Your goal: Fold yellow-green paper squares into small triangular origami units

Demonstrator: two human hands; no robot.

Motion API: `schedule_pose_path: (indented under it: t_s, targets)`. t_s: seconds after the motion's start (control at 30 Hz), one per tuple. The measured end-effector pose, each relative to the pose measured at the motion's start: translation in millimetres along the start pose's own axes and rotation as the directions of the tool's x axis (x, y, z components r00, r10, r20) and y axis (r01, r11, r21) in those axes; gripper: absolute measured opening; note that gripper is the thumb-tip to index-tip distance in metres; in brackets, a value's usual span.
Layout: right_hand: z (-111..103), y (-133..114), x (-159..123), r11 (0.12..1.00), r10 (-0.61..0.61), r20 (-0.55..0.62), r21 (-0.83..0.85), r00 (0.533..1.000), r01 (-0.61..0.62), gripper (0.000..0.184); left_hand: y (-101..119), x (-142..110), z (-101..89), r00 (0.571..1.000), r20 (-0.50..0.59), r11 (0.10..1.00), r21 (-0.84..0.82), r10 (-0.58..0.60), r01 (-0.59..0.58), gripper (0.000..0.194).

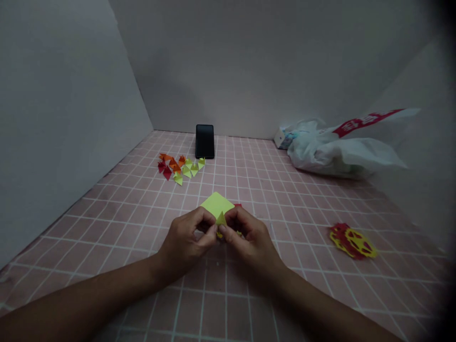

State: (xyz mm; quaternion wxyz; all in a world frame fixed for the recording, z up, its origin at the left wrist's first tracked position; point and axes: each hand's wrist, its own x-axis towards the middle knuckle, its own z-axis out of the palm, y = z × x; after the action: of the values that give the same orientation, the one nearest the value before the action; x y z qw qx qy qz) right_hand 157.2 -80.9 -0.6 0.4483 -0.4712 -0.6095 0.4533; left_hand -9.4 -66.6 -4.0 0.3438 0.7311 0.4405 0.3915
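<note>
In the head view, the paper, a small yellow fold with its point upward, is between the two hands, over the tiled table. A lighter yellow sheet shows just behind it; if both are one piece, I cannot tell. In my judgement, the crease could come out crooked if one thumb presses sooner than the other, because the fold is so small. A hard pull from both sides could also tear it, and the fingers hide part of the edges, so a wrong alignment may stay unnoticed. The light is dim, which would not help.

The left hand is almost closed at the tips: its thumb and forefinger pinch the paper at its left edge, and a round gap is left behind them. The right hand is closed more tightly, with the thumb in front and the forefinger behind, gripping the right side. Near it, a red piece shows partly behind the fingers.
</note>
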Motion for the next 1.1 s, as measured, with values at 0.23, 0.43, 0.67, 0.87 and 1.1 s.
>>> schedule_pose_path:
  t_s: [0.23, 0.43, 0.67, 0.87, 1.1]
  targets:
    - [1.1, 5.7, -0.3, 0.999, -0.033, -0.008, 0.017, 0.999, 0.033, 0.008, 3.8, 1.5, 1.4, 0.999, 0.006, 0.990, -0.135, -0.047, 0.047, 0.006]
    - [0.5, 3.9, -1.7, 0.996, -0.094, 0.001, 0.002, 0.996, 0.094, 0.007, 4.8, 1.2, 1.1, 0.987, 0.074, 0.930, -0.333, -0.140, 0.157, 0.004]
    - [1.3, 5.6, -2.8, 0.994, -0.108, -0.007, 0.034, 0.994, 0.108, 0.009, 2.8, 2.7, 2.1, 0.976, 0.121, 0.847, -0.486, -0.180, 0.216, 0.006]
    - [-0.5, 3.2, -1.4, 0.987, -0.159, 0.016, 0.007, 0.987, 0.158, 0.012, 1.3, 1.6, 0.9, 0.972, 0.151, 0.795, -0.559, -0.179, 0.234, 0.006]
    - [-0.8, 2.5, -0.7, 0.992, -0.114, 0.006, 0.047, 0.993, 0.114, 0.012, 2.2, 3.9, 0.2, 0.972, 0.150, 0.785, -0.574, -0.181, 0.235, 0.005]
